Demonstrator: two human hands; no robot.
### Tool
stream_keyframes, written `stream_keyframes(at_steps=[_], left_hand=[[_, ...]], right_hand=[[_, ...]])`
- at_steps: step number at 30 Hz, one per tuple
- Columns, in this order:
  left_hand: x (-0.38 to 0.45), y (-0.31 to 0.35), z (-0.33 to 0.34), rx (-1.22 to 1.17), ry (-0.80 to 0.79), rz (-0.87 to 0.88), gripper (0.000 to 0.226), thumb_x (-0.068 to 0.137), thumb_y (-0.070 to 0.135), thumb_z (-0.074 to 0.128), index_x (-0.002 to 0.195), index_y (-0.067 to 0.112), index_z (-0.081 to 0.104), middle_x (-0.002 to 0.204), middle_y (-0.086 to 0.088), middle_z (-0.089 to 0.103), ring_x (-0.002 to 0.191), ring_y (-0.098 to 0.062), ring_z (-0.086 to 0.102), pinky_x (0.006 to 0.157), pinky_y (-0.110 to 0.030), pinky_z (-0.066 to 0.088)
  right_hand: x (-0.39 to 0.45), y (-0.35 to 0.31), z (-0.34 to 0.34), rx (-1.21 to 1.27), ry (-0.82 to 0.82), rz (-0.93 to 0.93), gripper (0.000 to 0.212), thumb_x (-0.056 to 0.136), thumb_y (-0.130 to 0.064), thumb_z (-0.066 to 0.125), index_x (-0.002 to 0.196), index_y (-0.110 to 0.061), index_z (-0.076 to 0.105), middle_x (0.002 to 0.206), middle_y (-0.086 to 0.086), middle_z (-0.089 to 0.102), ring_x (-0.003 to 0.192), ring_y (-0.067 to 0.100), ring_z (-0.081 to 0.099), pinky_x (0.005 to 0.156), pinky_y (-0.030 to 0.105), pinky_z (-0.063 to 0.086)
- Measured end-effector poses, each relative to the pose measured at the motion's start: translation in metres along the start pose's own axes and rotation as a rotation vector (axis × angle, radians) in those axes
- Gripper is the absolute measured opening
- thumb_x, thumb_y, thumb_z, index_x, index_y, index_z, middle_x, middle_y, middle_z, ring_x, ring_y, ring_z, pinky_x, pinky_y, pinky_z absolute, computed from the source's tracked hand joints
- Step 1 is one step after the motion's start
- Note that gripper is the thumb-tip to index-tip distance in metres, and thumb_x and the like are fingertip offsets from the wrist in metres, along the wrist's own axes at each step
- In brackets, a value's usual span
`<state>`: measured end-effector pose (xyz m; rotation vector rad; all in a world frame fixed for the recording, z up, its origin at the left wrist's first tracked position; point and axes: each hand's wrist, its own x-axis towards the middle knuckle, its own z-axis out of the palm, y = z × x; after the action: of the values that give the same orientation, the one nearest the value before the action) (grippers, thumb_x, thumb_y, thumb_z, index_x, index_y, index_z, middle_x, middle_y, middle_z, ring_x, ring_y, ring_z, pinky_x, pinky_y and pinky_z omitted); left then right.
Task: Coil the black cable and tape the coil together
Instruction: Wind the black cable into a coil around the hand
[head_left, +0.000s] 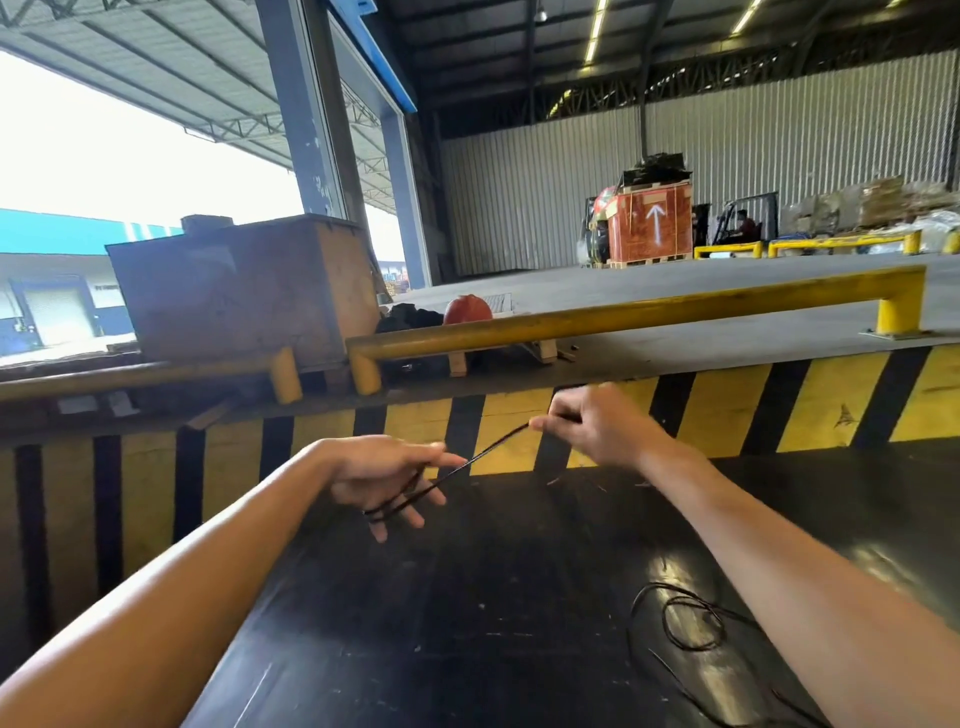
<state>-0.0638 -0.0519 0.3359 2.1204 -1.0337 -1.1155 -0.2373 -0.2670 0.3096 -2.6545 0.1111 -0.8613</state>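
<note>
A thin black cable (483, 451) runs taut between my two hands above a black table top (467, 613). My left hand (387, 480) has several turns of the cable looped around its fingers. Up and to the right, my right hand (597, 423) pinches the cable between thumb and fingers. More of the black cable lies in loose loops (691, 623) on the table at the lower right, partly hidden by my right forearm. No tape is in view.
Beyond the table stands a yellow-and-black striped wall (727, 410) with a yellow guard rail (623, 312) on top. A brown crate (244, 286) and an orange helmet (467, 310) sit behind it. A forklift with an orange crate (649, 223) stands far back.
</note>
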Motion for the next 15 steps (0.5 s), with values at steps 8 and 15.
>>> stream_keyframes(at_steps=[8,15], left_hand=[[0.004,0.047,0.035,-0.539,-0.479,0.419,0.049,0.095,0.051,0.028,0.142,0.039,0.039,0.138,-0.015,0.051,0.111,-0.035,0.062,0.087,-0.059,0.051],[0.014,0.058,0.013,-0.669,0.285,0.556,0.048,0.095,0.053,0.032,0.141,0.04,0.035,0.153,-0.008,0.032,0.137,-0.04,0.035,0.097,-0.061,0.039]], right_hand=[[-0.005,0.005,0.067,0.152,0.17,0.181,0.025,0.097,-0.036,0.044,0.1,-0.023,0.065,0.07,-0.002,0.067,0.058,0.013,0.061,0.058,0.034,0.052],[-0.044,-0.045,0.1,0.302,-0.249,0.135,0.03,0.098,-0.041,0.038,0.086,-0.019,0.055,0.066,-0.007,0.055,0.058,0.006,0.052,0.061,0.027,0.038]])
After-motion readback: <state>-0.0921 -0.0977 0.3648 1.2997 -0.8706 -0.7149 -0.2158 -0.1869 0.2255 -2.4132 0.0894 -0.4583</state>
